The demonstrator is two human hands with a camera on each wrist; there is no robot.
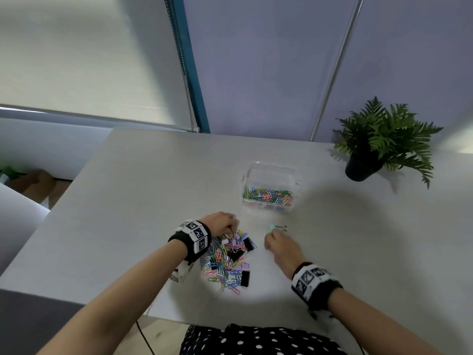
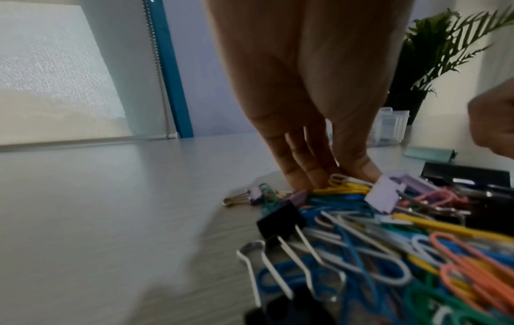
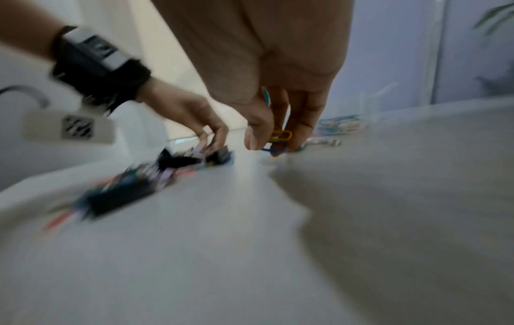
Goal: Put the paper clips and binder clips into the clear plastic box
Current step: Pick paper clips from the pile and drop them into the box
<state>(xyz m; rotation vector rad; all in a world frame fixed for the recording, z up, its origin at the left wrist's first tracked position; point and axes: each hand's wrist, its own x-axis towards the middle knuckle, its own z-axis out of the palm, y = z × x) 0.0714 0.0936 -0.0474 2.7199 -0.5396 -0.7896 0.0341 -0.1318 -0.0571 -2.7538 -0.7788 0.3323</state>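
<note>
A heap of coloured paper clips and binder clips (image 1: 227,257) lies on the white table near its front edge. My left hand (image 1: 234,228) reaches down onto the heap's far end; its fingers and thumb pinch yellow paper clips (image 2: 343,185) there. My right hand (image 1: 268,239) hovers to the right of the heap and pinches yellow and blue paper clips (image 3: 281,138) between thumb and fingers. A mint binder clip (image 1: 272,227) lies alone just beyond the right hand. The clear plastic box (image 1: 268,171) stands open farther back, with several paper clips inside.
A potted fern (image 1: 384,142) stands at the table's back right. The table's front edge (image 1: 230,321) runs just before my body, the left edge (image 1: 64,198) slants away. Black binder clips (image 1: 245,278) lie at the heap's near side.
</note>
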